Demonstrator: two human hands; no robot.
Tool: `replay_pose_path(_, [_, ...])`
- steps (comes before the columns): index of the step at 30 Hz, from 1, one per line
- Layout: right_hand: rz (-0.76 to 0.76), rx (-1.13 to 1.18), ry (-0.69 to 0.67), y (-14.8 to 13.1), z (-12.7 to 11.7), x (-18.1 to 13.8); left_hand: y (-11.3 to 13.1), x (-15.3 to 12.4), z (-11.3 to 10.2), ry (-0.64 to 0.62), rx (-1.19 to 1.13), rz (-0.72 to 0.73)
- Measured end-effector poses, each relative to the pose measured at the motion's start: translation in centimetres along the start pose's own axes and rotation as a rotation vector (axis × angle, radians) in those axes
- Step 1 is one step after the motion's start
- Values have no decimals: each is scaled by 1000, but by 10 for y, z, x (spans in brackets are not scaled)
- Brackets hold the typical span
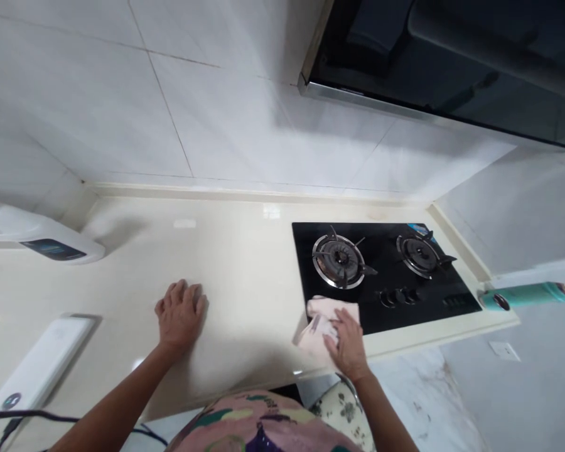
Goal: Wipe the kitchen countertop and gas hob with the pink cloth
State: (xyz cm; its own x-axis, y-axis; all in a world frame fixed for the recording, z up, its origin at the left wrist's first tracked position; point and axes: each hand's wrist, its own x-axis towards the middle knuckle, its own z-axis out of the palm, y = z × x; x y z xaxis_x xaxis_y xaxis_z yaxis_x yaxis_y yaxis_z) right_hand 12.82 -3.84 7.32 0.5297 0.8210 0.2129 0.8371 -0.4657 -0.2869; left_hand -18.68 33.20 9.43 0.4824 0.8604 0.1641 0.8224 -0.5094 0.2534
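Observation:
Spread over the near left corner of the black gas hob (371, 317) is a pale pink cloth (319, 323), partly on the glass and partly on the cream countertop (249, 270). On top of the cloth, my right hand (348, 346) holds it down against the surface with bent fingers. My left hand (181, 315) rests palm down on the countertop, left of the hob, fingers somewhat apart and nothing in it. Two burners, the left burner (339, 258) and the right burner (421, 252), carry pan supports. Control knobs (399, 297) sit near the hob's front.
A dark range hood (442, 69) overhangs at upper right. At left are a white appliance with a dark display (51, 248) and a long white device (44, 361) with a black cable (37, 414). A turquoise cylindrical object (527, 295) lies at the counter's right end.

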Motion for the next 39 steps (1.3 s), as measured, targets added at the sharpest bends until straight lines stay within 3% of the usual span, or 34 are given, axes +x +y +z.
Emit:
replay_pose_path(5, [501, -128, 207, 79, -16, 24, 1, 1, 1, -7, -9, -10])
replay_pose_path(8, [595, -159, 244, 76, -11, 31, 1, 1, 1, -2, -28, -9])
replay_pose_path(10, [593, -168, 256, 45, 1, 25, 1, 1, 1, 1, -39, -11])
replay_pose_path(14, [480, -138, 213, -58, 30, 19, 4, 1, -2, -34, -35, -22])
replay_pose_path(20, [176, 47, -171, -203, 59, 80, 6, 2, -3, -31, -76, -14])
replay_pose_path(22, [73, 110, -255, -235, 63, 89, 4, 2, -2, -8, -81, -9])
replay_pose_path(25, [-137, 203, -305, -255, 65, 67, 2, 0, -1, 18, -78, 10])
replay_pose_path(27, [-231, 252, -312, -244, 60, 35, 0, 0, 0, 18, -76, 20])
replay_pose_path(29, [-203, 248, -268, -212, 52, -2, -1, 0, 1, 11, -79, 18])
replay_pose_path(33, [-11, 109, -20, -111, 27, -66, 0, 0, 2, 0, -100, 0])
replay_pose_path(35, [63, 41, 45, -57, 15, -83, 1, 0, 2, -4, -102, -3])
replay_pose_path(39, [438, -155, 171, 35, -12, -79, 2, -1, 2, -7, -87, -5])
